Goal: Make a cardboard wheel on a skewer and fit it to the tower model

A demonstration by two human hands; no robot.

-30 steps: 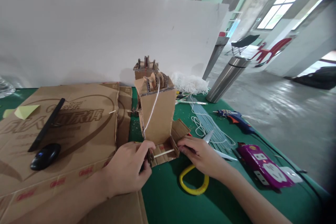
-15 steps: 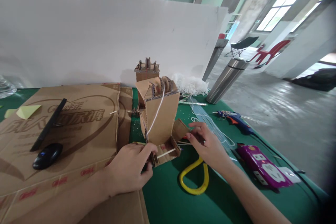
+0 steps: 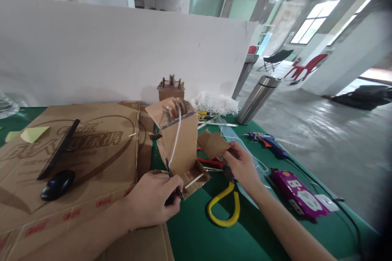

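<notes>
A cardboard model with round cardboard discs on top and a white string down its front leans to the left on the green table. My left hand is closed around the lower left corner of its base, near a short white stick lying across the base. To the right of the model, my right hand pinches the edge of a small cardboard piece between thumb and fingers. Below that hand lies a tool with a yellow looped handle, its head partly hidden. Something with red handles lies under the cardboard piece.
Large flattened cardboard covers the left side, bearing a black mouse and a black bar. A steel flask, a glue gun and a purple power strip stand or lie right. White shredded string lies behind.
The model has tipped further left, with my left hand still on its base. The small cardboard piece has risen away from the model in my right hand, uncovering red handles. The view has shifted slightly.
</notes>
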